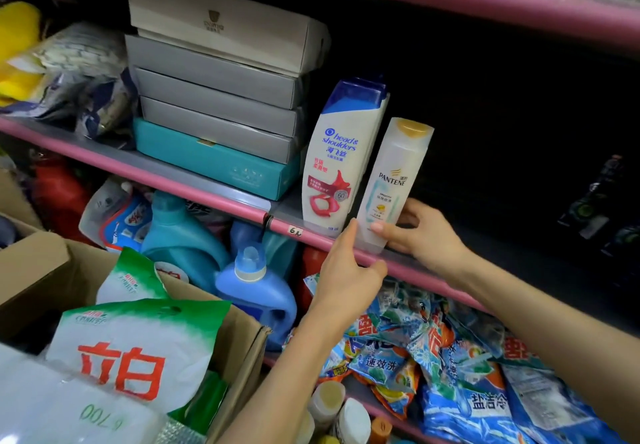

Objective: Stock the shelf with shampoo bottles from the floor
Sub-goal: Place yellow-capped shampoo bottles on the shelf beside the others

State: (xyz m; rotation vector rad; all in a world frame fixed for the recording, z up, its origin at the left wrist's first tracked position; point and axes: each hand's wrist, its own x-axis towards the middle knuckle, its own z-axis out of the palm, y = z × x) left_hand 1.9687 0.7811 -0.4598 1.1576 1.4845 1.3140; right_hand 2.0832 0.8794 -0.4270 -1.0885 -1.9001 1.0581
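My right hand (414, 232) gripped the upright Pantene bottle (391, 183) low down; my open left hand (349, 263) steadied its other side.

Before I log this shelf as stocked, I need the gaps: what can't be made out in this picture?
- Head view: the shelf to the right of the Pantene bottle is too dark to see into.
- The Pantene bottle's base is covered by the left hand and right hand.
- How many Head & Shoulders bottles stand behind the front one is hidden by it.
- The price tag is too small to read surely.
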